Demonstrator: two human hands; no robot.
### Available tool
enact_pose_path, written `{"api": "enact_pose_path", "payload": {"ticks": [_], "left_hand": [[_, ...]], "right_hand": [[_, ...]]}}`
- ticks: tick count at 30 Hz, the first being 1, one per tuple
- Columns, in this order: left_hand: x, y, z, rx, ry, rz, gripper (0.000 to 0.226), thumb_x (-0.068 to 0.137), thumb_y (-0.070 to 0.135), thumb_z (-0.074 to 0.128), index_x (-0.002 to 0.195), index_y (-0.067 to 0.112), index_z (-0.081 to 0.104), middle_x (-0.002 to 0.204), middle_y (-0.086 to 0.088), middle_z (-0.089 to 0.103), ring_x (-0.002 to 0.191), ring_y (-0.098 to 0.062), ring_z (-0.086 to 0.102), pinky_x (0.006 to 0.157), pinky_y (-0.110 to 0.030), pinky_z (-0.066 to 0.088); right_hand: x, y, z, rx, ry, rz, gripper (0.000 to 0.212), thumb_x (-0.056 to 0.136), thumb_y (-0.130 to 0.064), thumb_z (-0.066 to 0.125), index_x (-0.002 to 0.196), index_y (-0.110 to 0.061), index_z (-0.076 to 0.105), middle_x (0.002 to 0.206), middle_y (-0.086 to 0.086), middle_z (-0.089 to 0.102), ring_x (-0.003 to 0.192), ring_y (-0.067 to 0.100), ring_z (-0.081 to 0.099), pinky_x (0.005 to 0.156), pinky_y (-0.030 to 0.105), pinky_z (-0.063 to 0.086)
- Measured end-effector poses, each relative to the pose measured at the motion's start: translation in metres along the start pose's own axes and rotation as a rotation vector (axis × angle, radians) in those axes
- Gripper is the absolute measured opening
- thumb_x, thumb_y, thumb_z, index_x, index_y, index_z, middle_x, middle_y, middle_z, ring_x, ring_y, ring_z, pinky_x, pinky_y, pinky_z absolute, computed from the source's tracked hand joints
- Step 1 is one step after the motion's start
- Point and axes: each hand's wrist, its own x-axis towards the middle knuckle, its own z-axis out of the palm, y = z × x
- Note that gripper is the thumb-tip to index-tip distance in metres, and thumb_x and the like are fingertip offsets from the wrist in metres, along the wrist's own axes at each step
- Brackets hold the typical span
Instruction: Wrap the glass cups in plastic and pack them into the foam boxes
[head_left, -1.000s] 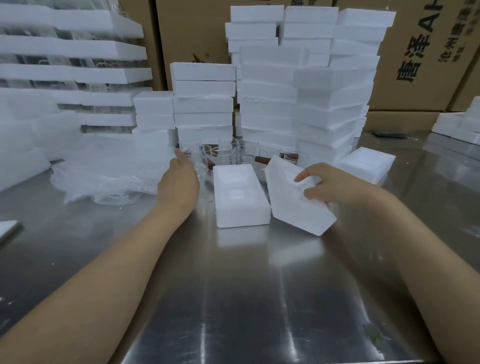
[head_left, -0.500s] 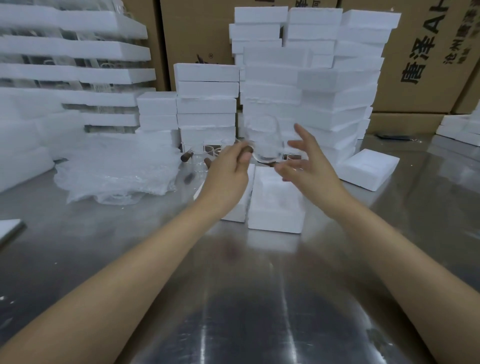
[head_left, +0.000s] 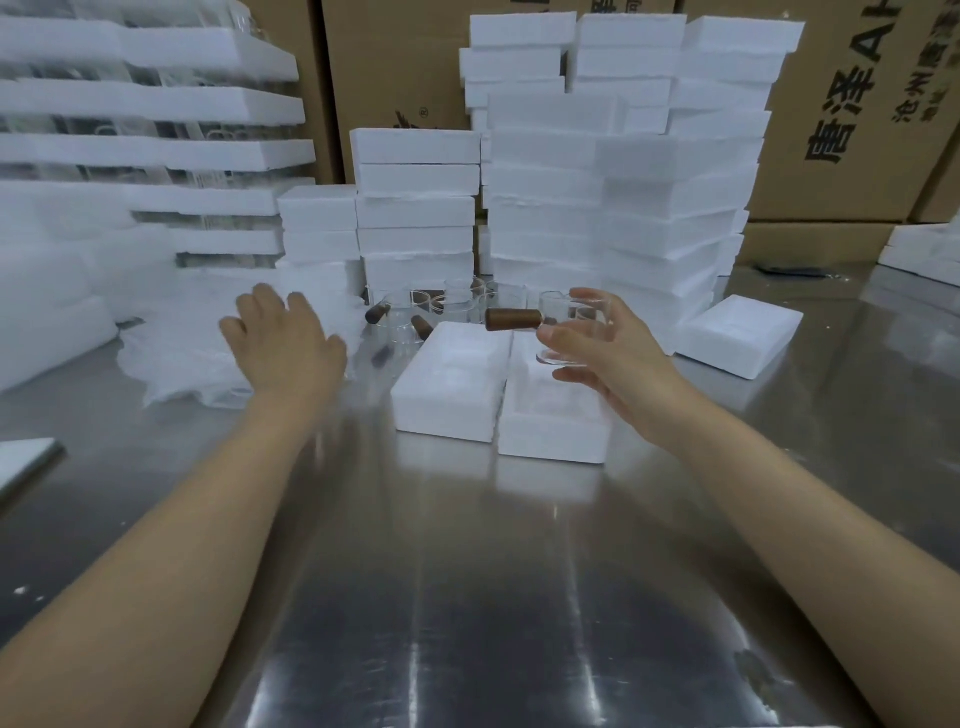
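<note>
Gripping a glass cup (head_left: 566, 325) around its body, the right hand (head_left: 621, 366) holds it just above the right foam box (head_left: 550, 434), beside the left foam box (head_left: 447, 387) on the worktop (head_left: 467, 571). The left hand (head_left: 283, 343), fingers straight and empty, reaches over the plastic sheets (head_left: 166, 338) at far left.

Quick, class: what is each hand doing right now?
Left hand: open, over the plastic sheets.
Right hand: grips a glass cup.
</note>
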Motion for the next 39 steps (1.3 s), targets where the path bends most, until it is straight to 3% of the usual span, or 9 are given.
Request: {"api": "enact_pose_path", "payload": {"ticks": [5,9,13,17,23,27,30,34,39], "left_hand": [[0.008,-0.011,0.005,0.064,-0.017,-0.006,0.022,0.083,0.001,0.049,0.091,0.008,0.068,0.077,-0.008,0.048,0.078,-0.028,0.043,0.078,-0.037,0.023],[0.008,-0.006,-0.001,-0.071,0.188,0.039,0.031,0.082,-0.01,0.047,0.101,0.002,0.068,0.086,-0.015,0.05,0.08,-0.03,0.042,0.073,-0.035,0.017],[-0.001,0.027,-0.03,-0.457,0.383,0.326,0.036,0.094,-0.003,0.045,0.126,0.002,0.059,0.101,-0.02,0.053,0.09,-0.033,0.049,0.079,-0.038,0.035],[-0.026,0.065,-0.045,-0.823,0.163,0.499,0.03,0.1,0.007,0.042,0.125,0.005,0.058,0.111,-0.013,0.05,0.095,-0.015,0.042,0.078,-0.013,0.031],[-0.038,0.074,-0.036,-0.939,-0.006,0.382,0.024,0.101,0.013,0.046,0.109,0.006,0.068,0.089,0.002,0.047,0.079,-0.006,0.046,0.074,-0.001,0.033],[-0.038,0.072,-0.039,-0.989,-0.011,0.255,0.023,0.1,0.016,0.047,0.102,0.014,0.07,0.1,-0.006,0.06,0.08,-0.001,0.051,0.074,0.002,0.032],[-0.04,0.074,-0.044,-1.088,-0.052,0.227,0.023,0.099,0.011,0.046,0.096,0.02,0.067,0.104,-0.004,0.061,0.083,-0.011,0.058,0.077,-0.003,0.036],[-0.049,0.08,-0.054,-1.251,-0.212,0.322,0.025,0.098,0.005,0.047,0.09,0.016,0.068,0.1,-0.004,0.062,0.073,-0.008,0.055,0.075,-0.02,0.043],[-0.059,0.085,-0.058,-1.305,-0.361,0.518,0.027,0.096,-0.002,0.048,0.085,0.015,0.067,0.084,0.004,0.056,0.065,-0.003,0.052,0.067,-0.014,0.04]], "right_hand": [[-0.002,-0.003,0.003,0.012,-0.007,0.025,0.061,0.078,-0.023,0.077,0.129,-0.023,0.044,0.109,0.006,0.066,0.09,0.019,0.07,0.064,0.02,0.053],[-0.003,-0.005,0.003,-0.043,0.016,0.023,0.062,0.079,-0.028,0.076,0.131,-0.025,0.043,0.108,0.001,0.067,0.086,0.015,0.071,0.06,0.018,0.051],[-0.002,-0.006,0.003,-0.1,0.093,0.043,0.072,0.08,-0.043,0.073,0.139,-0.032,0.034,0.108,-0.007,0.063,0.059,0.009,0.064,0.051,0.019,0.046],[-0.003,-0.011,0.001,0.104,0.116,0.031,0.065,0.081,-0.038,0.073,0.134,-0.042,0.036,0.101,-0.002,0.065,0.062,0.014,0.064,0.056,0.019,0.05],[-0.002,-0.025,-0.01,0.564,0.015,0.069,0.033,0.082,-0.01,0.064,0.112,-0.017,0.05,0.105,0.016,0.051,0.083,0.027,0.064,0.075,0.036,0.057],[-0.007,-0.032,-0.015,-0.021,0.017,0.174,0.046,0.076,-0.058,0.068,0.104,-0.024,0.055,0.105,0.008,0.071,0.056,0.018,0.064,0.05,0.023,0.045],[-0.006,-0.032,-0.015,-0.299,0.073,0.134,0.062,0.072,-0.073,0.058,0.102,-0.019,0.057,0.085,0.003,0.075,0.044,0.011,0.048,0.054,0.026,0.036],[-0.006,-0.028,-0.011,-0.271,0.071,0.135,0.061,0.069,-0.075,0.06,0.09,-0.018,0.056,0.078,0.003,0.074,0.047,0.01,0.048,0.06,0.026,0.041],[-0.003,-0.028,-0.013,-0.028,0.07,0.248,0.061,0.071,-0.07,0.064,0.09,-0.012,0.059,0.082,0.007,0.075,0.053,0.008,0.055,0.052,0.016,0.048]]}}
